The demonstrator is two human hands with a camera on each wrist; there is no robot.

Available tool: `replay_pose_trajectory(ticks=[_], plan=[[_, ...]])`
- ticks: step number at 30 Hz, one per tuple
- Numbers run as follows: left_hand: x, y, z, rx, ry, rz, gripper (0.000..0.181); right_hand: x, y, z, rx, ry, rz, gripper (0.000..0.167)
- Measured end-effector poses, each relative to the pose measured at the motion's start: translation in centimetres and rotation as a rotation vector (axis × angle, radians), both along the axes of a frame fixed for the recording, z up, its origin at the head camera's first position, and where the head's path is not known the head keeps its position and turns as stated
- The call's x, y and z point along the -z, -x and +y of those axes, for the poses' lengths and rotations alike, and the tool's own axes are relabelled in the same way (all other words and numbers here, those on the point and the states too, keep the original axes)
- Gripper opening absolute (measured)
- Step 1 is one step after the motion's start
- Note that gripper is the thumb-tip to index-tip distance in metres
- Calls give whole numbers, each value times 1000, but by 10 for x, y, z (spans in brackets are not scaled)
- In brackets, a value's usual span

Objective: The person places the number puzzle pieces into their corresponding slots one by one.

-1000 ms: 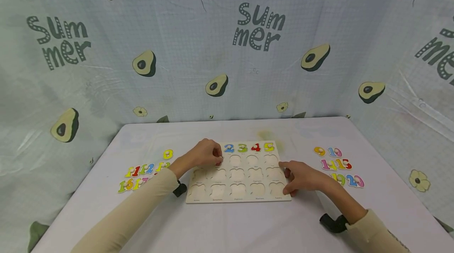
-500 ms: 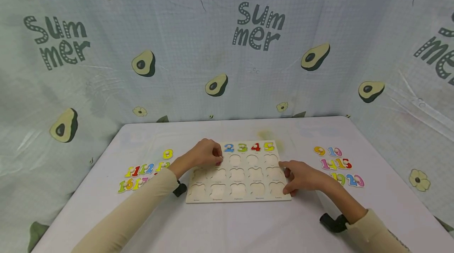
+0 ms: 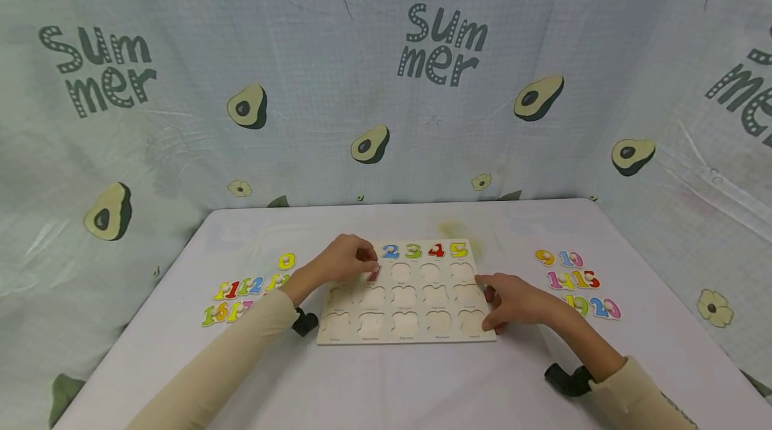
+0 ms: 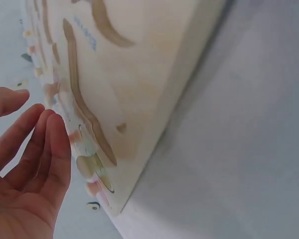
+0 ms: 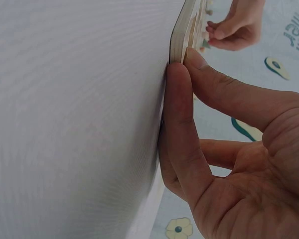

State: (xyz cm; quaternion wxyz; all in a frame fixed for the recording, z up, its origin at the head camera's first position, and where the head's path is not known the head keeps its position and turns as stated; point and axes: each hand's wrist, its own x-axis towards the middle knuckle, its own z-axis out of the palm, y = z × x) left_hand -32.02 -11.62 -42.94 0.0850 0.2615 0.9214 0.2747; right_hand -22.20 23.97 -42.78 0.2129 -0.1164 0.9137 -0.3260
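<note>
A pale wooden number board with shallow cut recesses (image 3: 388,321) is laid between the two hands on a white-covered table (image 3: 386,390). Its right edge is pinched by the right hand (image 3: 515,299), the thumb set on the upper face and a finger against the edge. The left hand (image 3: 345,258) is held over the board's far left part with its fingers loosely bent and bunched, the thumb parted from them, and nothing is seen gripped. A dark red wooden 7 piece (image 3: 374,274) is placed in the second row, just below the left fingertips; whether it is touched by them or fully seated cannot be told. To the right of the left hand, the far row is filled by a blue 2 (image 3: 391,251), a green 3 (image 3: 413,251), a red 4 (image 3: 436,250) and a yellow 5 (image 3: 459,249). More coloured numerals, among them a yellow-and-red 11 (image 3: 226,291), are spread left of the left hand, some partly covered by its beige sleeve (image 3: 217,363). Beyond the right hand, an orange 9 (image 3: 545,257) and a blue-and-pink 20 (image 3: 605,308) are grouped with others.
</note>
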Motion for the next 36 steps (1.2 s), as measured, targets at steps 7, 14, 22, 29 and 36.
replay_pose_trajectory(ticks=[7, 14, 22, 29, 36], plan=[[-10, -4, -25, -133, -119, 46, 16, -1, 1, 0, 0, -16, 7, 90], [-16, -9, -60, -358, -328, 121, 20, -3, 1, 1, -5, -16, 12, 90], [-3, -10, -98, -597, -388, 155, 25, 4, 3, 2, 9, -14, 1, 92], [-3, -14, -122, -656, -253, 150, 30, 3, 2, 0, 11, -7, -8, 92], [-2, -13, -134, -647, -129, 155, 32, 2, 1, 2, 9, 11, -17, 93]])
